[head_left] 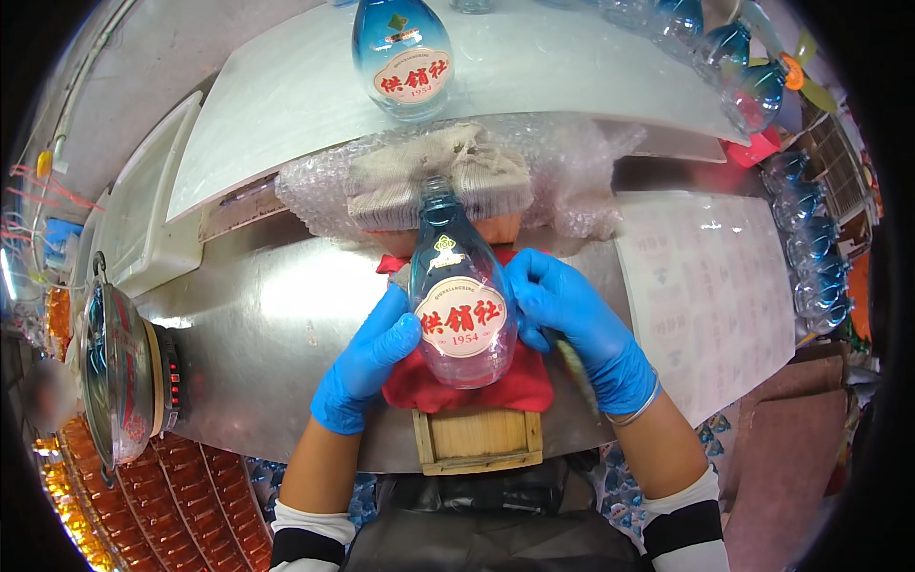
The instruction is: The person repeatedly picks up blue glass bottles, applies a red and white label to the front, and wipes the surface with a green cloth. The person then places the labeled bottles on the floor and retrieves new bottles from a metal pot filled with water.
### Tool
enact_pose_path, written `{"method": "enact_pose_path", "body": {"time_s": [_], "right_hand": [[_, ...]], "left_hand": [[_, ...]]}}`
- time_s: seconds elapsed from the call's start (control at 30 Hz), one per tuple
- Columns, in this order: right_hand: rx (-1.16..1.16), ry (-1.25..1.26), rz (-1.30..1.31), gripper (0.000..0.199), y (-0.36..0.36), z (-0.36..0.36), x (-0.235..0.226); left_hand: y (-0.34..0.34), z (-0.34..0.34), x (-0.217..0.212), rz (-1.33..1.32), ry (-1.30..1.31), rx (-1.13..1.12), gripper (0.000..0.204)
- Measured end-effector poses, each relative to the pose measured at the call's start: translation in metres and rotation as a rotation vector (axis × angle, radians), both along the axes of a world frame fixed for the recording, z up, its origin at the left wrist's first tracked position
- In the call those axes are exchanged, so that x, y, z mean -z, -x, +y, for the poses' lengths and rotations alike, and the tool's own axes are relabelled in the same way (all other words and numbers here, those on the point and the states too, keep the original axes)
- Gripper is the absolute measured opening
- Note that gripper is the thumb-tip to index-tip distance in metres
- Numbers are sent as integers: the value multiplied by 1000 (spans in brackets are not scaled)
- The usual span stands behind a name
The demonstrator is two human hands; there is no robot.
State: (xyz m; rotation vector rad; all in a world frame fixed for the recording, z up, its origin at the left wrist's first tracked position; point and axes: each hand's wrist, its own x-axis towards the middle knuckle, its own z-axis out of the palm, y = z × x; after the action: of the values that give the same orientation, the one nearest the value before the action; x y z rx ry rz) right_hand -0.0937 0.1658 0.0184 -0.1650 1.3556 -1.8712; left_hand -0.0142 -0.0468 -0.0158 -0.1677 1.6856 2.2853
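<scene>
A blue-to-clear glass bottle (464, 362) lies on a red cloth pad (534, 386), its neck pointing away from me against a fabric-covered rest (376, 186). An oval pale label with red lettering faces up on its front. My left hand (367, 357), in a blue glove, grips the bottle's left side, thumb at the label's edge and fingers partly hidden underneath. My right hand (577, 305), also blue-gloved, touches the bottle's right side with curled, closed fingers. What they pinch is hidden. A narrow greenish strip (575, 377) shows under that hand. Below the pad is a wooden block (481, 443).
Bubble wrap (581, 172) surrounds the rest. Another labelled bottle (405, 57) stands on the white board (257, 114) beyond. At right lie label sheets (710, 286) and several bottles (815, 253). A round glass-lidded pot (114, 372) stands left, beside a white bin (152, 219).
</scene>
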Motion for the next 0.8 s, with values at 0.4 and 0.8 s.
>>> {"method": "enact_pose_path", "body": {"time_s": [0.4,0.8], "right_hand": [[76,-19,9,25,-3,-6,2],[116,-42,65,24,-13,-8,-1]], "left_hand": [[-1,6,-8,8,-43,-50,83],[-2,8,15,48,45,-141,33]]}}
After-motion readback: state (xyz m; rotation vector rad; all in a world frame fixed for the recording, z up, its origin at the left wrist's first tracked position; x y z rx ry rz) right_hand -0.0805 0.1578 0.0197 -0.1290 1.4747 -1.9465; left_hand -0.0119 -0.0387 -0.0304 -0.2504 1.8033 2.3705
